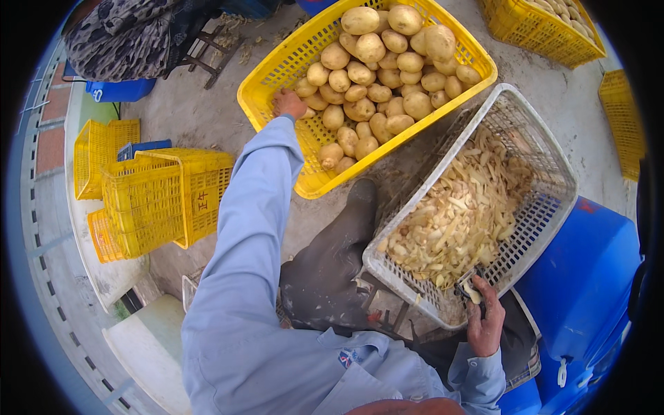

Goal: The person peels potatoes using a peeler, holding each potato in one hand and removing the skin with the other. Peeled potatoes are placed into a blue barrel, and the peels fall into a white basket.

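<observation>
My left hand [289, 105] reaches into a yellow plastic crate [258, 118] at its left end, beside a heap of potatoes [378, 93]. Its fingers touch or lie next to a potato [309, 112]; whether they grip it is hidden. Lower right, my right hand [486, 316] is closed around a vegetable peeler [469, 284] with a strip of peel caught at its head. The peeler is over the near edge of a grey plastic crate [563, 179], in which potato peelings [461, 207] lie piled.
Stacked yellow crates [155, 207] stand on the left. Blue plastic containers [581, 275] are close on the right. My booted leg [332, 249] extends between the two crates. A person in patterned clothing [122, 39] is at the upper left near a small stool [210, 54]. Another filled yellow crate [539, 36] is upper right.
</observation>
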Demonstrator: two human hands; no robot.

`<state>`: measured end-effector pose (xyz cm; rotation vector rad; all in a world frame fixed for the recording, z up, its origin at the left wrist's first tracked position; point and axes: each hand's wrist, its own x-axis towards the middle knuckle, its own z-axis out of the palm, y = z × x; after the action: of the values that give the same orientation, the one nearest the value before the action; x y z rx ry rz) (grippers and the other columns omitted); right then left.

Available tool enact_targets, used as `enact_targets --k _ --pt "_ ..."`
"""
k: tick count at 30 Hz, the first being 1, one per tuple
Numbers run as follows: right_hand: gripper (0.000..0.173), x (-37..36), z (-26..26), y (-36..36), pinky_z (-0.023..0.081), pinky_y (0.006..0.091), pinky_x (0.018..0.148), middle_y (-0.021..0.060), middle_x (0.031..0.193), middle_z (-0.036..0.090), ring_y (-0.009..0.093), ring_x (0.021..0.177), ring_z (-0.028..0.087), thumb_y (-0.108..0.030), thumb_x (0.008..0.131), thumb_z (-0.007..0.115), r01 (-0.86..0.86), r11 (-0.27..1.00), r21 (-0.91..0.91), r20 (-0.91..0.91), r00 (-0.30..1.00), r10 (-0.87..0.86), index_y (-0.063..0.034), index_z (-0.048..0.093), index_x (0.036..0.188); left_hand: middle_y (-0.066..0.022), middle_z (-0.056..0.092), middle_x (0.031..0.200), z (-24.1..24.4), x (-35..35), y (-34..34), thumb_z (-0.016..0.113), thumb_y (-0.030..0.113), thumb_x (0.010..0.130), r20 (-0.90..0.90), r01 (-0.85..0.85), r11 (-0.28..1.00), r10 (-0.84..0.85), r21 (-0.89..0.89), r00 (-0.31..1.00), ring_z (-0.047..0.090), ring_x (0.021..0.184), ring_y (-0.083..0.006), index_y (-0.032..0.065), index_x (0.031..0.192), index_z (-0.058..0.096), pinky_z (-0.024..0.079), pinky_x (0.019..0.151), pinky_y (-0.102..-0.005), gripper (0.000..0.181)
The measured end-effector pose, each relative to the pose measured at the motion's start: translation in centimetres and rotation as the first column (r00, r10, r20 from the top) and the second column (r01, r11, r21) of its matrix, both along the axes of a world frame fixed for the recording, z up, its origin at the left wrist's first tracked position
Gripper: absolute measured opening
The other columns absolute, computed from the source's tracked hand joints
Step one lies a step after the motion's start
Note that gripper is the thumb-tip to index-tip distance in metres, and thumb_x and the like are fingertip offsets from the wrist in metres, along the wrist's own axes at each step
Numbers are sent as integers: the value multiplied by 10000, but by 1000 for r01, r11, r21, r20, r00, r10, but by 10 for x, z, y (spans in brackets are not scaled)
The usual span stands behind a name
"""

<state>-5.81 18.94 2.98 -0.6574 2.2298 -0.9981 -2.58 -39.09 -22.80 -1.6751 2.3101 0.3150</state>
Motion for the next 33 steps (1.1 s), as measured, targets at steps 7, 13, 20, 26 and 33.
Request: enact_targets --k 7,13,20,26,33 --pt "444 -5 4 3 486 381 863 223 1087 627 372 965 633 49 731 571 21 998 -52 -2 1000 -22 25 551 1173 -200 378 1267 -12 8 -3 670 201 772 231 406 910 -378 -86 896 489 1140 -408 29 1222 479 478 832 -513 518" --pt "437 -4 8 8 491 381 850 208 1097 626 368 969 630 39 738 592 24 999 -33 -9 1000 -24 9 554 1172 -222 592 1163 0 6 -2 648 300 746 177 416 907 -421 65 890 620 1022 -352 52 1183 582 493 853 -461 507" --pt "445 5 9 10 485 376 861 208 1099 622 375 989 619 23 772 599 16 996 -90 -35 999 -19 -6 534 1211 -185 594 1164 47 8 21 623 303 786 -419 152 831 105 535 902 615 980 -328 5 1224 540 501 825 -450 536" --pt "448 16 10 5 482 384 849 207 1123 616 375 996 613 -11 802 588 -4 991 -131 -167 986 -19 -34 519 1244 -145 598 1156 165 -4 133 534 284 878 -619 474 407 606 781 499 613 991 -249 2 1246 483 513 824 -388 467" --pt "435 26 2 6 489 388 791 227 1060 626 382 937 622 -90 828 587 26 994 -106 -156 987 -42 -73 508 1255 -135 599 1183 271 13 233 529 375 915 -681 735 198 582 648 444 618 1042 -231 16 1274 450 550 790 -344 513"
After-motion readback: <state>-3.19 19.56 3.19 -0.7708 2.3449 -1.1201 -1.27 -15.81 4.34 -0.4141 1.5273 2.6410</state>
